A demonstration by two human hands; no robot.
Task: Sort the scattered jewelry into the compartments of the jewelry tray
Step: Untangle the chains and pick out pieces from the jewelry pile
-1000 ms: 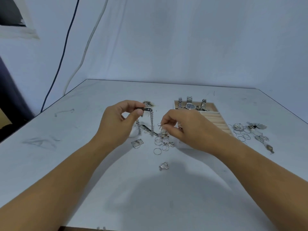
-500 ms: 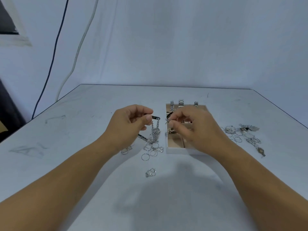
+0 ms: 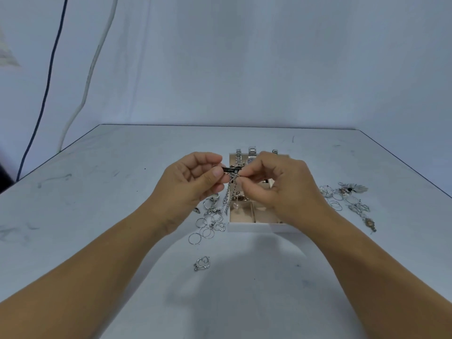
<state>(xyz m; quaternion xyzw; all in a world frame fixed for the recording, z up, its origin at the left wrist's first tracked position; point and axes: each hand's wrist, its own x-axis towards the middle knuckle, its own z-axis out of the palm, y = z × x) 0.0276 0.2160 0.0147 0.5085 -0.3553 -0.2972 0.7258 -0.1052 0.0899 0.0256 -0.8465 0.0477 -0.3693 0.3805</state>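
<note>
Both hands on chain, held up over tray's near-left part.
Left hand (image 3: 188,182) pinches the chain's (image 3: 231,170) dark bar with thumb and forefinger, other fingers (image 3: 203,160) curled; right hand (image 3: 276,189) pinches the bar's other end. A second ago right hand was picking among the rings (image 3: 208,226) on the bench (image 3: 122,167); now it has joined left, chain dangling by tray (image 3: 254,227) edge. Likely straightening or clasping it before a compartment. Watches (image 3: 252,152) sit at tray's far end; rings, pendant (image 3: 202,263), right pile (image 3: 349,199) unsorted.
</note>
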